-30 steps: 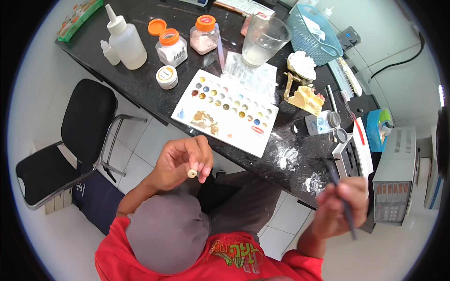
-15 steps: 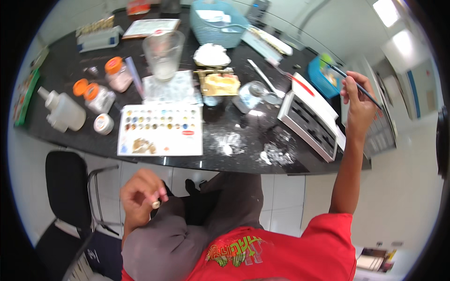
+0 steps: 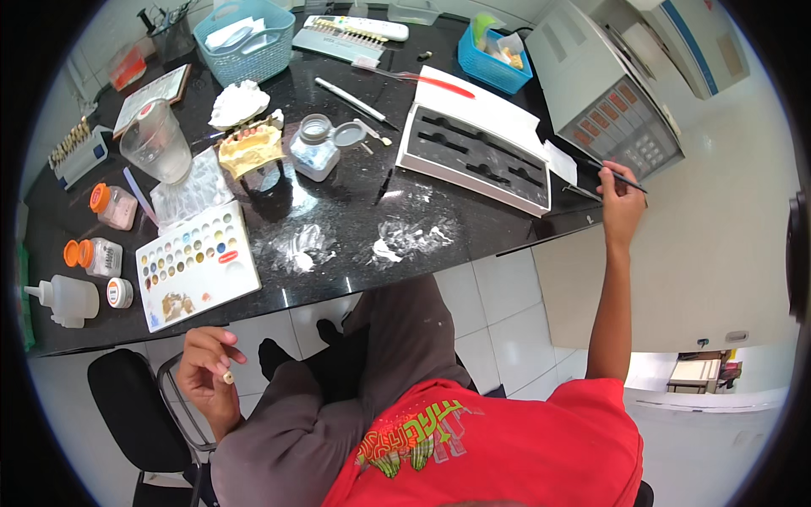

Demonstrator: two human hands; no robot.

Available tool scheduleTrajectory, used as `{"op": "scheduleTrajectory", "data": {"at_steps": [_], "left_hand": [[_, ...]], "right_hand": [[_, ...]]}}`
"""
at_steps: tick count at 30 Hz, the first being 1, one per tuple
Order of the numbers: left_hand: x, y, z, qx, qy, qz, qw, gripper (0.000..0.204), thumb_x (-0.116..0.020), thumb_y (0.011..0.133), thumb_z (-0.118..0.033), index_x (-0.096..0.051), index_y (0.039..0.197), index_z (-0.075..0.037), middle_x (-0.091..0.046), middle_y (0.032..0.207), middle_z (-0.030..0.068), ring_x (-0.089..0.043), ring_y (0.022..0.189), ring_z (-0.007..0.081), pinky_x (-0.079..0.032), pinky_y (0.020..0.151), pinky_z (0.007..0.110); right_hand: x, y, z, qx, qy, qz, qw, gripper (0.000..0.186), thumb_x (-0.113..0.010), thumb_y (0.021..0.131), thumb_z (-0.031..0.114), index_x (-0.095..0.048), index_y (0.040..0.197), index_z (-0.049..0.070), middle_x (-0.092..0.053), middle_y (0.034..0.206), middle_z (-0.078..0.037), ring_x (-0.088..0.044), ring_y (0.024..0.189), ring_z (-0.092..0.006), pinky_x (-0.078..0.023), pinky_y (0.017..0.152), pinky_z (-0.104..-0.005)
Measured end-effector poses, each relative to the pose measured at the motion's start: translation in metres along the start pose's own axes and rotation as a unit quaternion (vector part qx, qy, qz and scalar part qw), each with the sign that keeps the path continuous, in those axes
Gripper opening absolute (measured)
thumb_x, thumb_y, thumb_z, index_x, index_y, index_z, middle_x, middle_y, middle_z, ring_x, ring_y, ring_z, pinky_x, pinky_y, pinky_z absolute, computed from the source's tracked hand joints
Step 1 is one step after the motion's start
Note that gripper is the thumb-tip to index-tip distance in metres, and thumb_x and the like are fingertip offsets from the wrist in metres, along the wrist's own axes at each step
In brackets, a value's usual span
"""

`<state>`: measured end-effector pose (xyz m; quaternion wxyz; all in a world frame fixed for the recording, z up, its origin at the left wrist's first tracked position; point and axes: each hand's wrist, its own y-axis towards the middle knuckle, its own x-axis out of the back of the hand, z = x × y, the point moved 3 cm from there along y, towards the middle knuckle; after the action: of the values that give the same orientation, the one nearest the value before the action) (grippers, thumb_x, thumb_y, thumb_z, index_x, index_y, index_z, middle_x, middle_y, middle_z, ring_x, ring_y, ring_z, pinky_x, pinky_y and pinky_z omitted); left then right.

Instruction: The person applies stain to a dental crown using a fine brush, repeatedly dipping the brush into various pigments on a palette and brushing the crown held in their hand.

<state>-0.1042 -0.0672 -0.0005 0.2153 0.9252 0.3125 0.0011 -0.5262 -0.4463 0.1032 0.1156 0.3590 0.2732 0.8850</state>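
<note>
My left hand is closed in a pinch on a small cream dental crown, held in front of the table edge near my left knee. Beyond it lies a white palette with rows of coloured wells and brown smears. Out to the right, my right hand grips a slim dark brush-like tool between thumb and fingers, at the right end of the table. Its tip cannot be made out. Beside that hand, metal tweezers lie near a shallow white box with dark slotted lining.
A yellow dental model and an open glass jar stand mid-table. White powder is spilled near the front edge. A clear cup and orange-lidded jars are at left. A keypad machine stands at right.
The view has swung to the right. My right hand has come down toward the table's right end with the dark tool. My left hand still pinches the crown.
</note>
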Motion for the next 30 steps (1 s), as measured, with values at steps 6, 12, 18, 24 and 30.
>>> {"op": "scheduleTrajectory", "data": {"at_steps": [6, 12, 18, 24, 30], "left_hand": [[0.002, 0.000, 0.000, 0.004, 0.068, -0.016, 0.998, 0.022, -0.065, 0.089, -0.022, -0.051, 0.083, -0.007, -0.048, 0.086, 0.0045, -0.056, 0.107, 0.0244, -0.051, 0.069, 0.027], [-0.005, -0.001, 0.002, -0.013, 0.086, -0.025, 0.996, 0.021, -0.064, 0.089, -0.022, -0.051, 0.084, -0.006, -0.048, 0.087, 0.0052, -0.058, 0.107, 0.0254, -0.053, 0.073, 0.027], [-0.007, 0.000, 0.007, -0.020, 0.084, -0.031, 0.996, 0.021, -0.064, 0.089, -0.022, -0.051, 0.083, -0.007, -0.048, 0.086, 0.0056, -0.059, 0.103, 0.0244, -0.052, 0.069, 0.027], [0.007, 0.004, -0.012, -0.010, 0.063, -0.036, 0.997, 0.006, -0.059, 0.088, -0.005, -0.056, 0.084, -0.004, -0.053, 0.087, 0.0099, -0.062, 0.097, 0.0276, -0.057, 0.070, 0.031], [0.008, 0.006, -0.008, 0.010, -0.051, -0.007, 0.999, 0.009, -0.064, 0.088, -0.007, -0.057, 0.085, -0.003, -0.053, 0.088, 0.0100, -0.063, 0.092, 0.0232, -0.055, 0.072, 0.029]], "right_hand": [[-0.020, -0.012, -0.020, 0.010, -0.005, 0.006, 1.000, 0.018, -0.067, 0.087, 0.015, -0.070, 0.097, 0.002, -0.061, 0.067, 0.001, -0.051, 0.060, -0.0049, -0.042, 0.057, -0.0212], [-0.010, -0.019, -0.035, 0.019, -0.046, 0.011, 0.999, 0.020, -0.068, 0.086, 0.019, -0.071, 0.094, 0.001, -0.061, 0.065, 0.000, -0.052, 0.060, -0.0049, -0.041, 0.057, -0.0209], [0.001, -0.013, -0.041, -0.046, -0.071, -0.022, 0.996, 0.024, -0.068, 0.086, 0.025, -0.072, 0.091, 0.003, -0.063, 0.065, -0.001, -0.054, 0.059, -0.0070, -0.042, 0.055, -0.0235], [-0.007, -0.008, -0.049, 0.020, 0.041, -0.133, 0.990, 0.021, -0.059, 0.094, 0.020, -0.068, 0.098, 0.001, -0.068, 0.082, -0.006, -0.065, 0.073, -0.0140, -0.051, 0.061, -0.0281], [-0.021, -0.047, 0.108, 0.114, 0.217, -0.087, 0.966, 0.029, -0.049, 0.098, 0.018, -0.060, 0.113, -0.005, -0.066, 0.096, -0.014, -0.055, 0.069, -0.0106, -0.039, 0.058, -0.0217]]}}
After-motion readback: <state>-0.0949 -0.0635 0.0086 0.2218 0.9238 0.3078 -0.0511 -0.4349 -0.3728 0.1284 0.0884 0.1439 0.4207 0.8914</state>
